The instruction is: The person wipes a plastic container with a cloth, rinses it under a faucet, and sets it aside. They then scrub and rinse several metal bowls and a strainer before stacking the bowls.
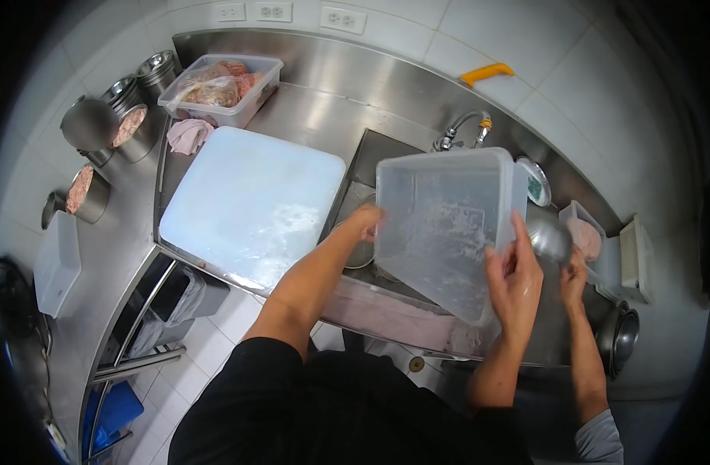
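Above the sink [364, 167] I hold a large translucent plastic bin [440, 209], tilted so that its wet inside faces me. My left hand [364, 222] grips its left edge, the fingertips partly hidden. On the opposite side, my right hand [518, 267] clasps the right wall, thumb in front and fingers along the outer side. Left of the sink lies a wet, pale blue cutting board [250, 201]. Behind the bin rises the curved metal faucet [467, 124]. Part of a round metal vessel shows under my left hand, inside the basin.
At the right, another person's hand [573, 275] holds a metal bowl [550, 239] close to my right hand. A bin of bagged meat [219, 85] stands at the back left, beside a pink cloth [190, 136]. Metal pots of ground meat [87, 194] line the left counter.
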Demonstrator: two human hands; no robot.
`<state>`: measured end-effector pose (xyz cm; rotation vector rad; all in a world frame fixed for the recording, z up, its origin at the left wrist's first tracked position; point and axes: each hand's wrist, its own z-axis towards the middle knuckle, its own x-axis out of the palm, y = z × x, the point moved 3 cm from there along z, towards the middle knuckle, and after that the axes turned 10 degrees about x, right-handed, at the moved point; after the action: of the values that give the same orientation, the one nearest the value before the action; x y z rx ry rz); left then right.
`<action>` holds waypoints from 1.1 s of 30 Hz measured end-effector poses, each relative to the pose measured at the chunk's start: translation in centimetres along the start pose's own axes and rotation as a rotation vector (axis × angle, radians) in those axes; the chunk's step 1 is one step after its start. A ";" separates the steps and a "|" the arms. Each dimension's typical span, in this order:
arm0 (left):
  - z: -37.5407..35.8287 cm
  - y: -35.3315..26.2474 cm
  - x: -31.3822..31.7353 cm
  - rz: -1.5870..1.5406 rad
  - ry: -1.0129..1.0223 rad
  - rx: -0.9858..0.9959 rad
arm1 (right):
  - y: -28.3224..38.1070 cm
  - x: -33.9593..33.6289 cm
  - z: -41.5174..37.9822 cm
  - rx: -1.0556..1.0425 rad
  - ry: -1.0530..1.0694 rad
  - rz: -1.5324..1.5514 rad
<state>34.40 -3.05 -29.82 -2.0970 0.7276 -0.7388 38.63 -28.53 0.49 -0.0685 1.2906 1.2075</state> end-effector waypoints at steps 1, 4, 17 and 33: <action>0.4 0.4 -0.5 0.069 0.004 -0.044 | -1.2 0.4 1.2 0.054 0.009 0.047; 1.8 2.4 -0.9 0.189 0.019 -0.086 | -3.2 1.1 5.2 0.160 0.029 0.017; 1.9 3.1 7.2 -0.045 0.163 0.044 | -6.0 -2.0 14.5 0.190 0.064 -0.080; 6.6 -2.9 0.3 -0.214 -0.166 0.348 | -18.9 1.8 7.5 0.398 0.111 -0.169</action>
<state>40.02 1.46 -30.85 -1.9029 0.2634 -0.7360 56.72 -30.93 -8.73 0.0445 1.5690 0.7958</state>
